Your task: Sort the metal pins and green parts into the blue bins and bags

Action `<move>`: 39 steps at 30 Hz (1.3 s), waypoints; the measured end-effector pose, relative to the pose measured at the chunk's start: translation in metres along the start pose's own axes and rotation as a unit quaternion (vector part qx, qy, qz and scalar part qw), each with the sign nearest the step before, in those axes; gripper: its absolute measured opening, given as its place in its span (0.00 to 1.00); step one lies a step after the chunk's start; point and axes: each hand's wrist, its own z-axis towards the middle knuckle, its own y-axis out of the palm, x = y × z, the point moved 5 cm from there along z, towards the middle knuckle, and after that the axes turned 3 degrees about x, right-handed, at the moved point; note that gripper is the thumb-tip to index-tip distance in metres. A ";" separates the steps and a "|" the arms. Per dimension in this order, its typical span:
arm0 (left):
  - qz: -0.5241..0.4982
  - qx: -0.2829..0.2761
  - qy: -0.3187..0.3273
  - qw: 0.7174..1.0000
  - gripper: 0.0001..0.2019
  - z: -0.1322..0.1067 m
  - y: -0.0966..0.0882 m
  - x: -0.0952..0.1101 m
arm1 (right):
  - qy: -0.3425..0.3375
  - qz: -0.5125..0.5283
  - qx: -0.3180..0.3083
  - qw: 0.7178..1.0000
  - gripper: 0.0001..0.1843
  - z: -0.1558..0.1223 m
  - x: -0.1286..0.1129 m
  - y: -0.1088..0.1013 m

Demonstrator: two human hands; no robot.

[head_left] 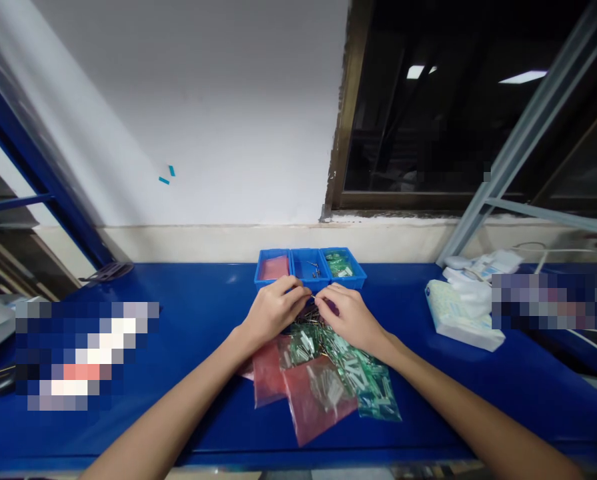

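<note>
My left hand (274,308) and my right hand (349,317) meet over the blue table (188,320), fingertips pinched together on a small thin metal part between them. Below the hands lies a heap of small plastic bags: red bags (305,393) toward me and green bags (363,373) to the right, holding little parts. Loose thin metal pins (308,319) lie just under the fingers. Right behind the hands stand three small blue bins (309,267): the left one has a pink lining, the middle one a few pins, the right one green bags.
A white tissue pack (461,317) and white items lie at the right. A dark object (109,271) sits at the back left by the wall. A window frame (341,133) rises behind the bins. Blurred patches cover parts of both sides.
</note>
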 end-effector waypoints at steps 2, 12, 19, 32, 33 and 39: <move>0.002 0.001 0.005 1.000 0.09 0.000 -0.001 0.000 | 0.001 0.005 0.002 1.000 0.12 0.000 0.000 0.000; -0.038 0.034 -0.087 0.995 0.17 -0.003 0.000 -0.015 | 0.044 -0.016 -0.001 0.999 0.12 -0.003 0.016 0.006; -0.253 -0.002 -0.212 0.944 0.07 0.001 0.007 -0.012 | 0.026 -0.049 -0.010 0.998 0.08 -0.005 0.012 0.011; -0.043 -0.081 -0.049 0.995 0.07 0.003 0.000 -0.007 | -0.003 -0.009 0.000 1.000 0.13 -0.005 -0.003 0.003; -0.028 -0.087 -0.048 0.995 0.07 0.002 0.001 -0.008 | -0.010 -0.011 0.000 1.000 0.14 -0.005 -0.004 0.003; -0.175 -0.036 -0.143 0.973 0.04 0.004 0.003 -0.013 | 0.021 -0.019 0.024 0.999 0.07 -0.006 0.004 0.003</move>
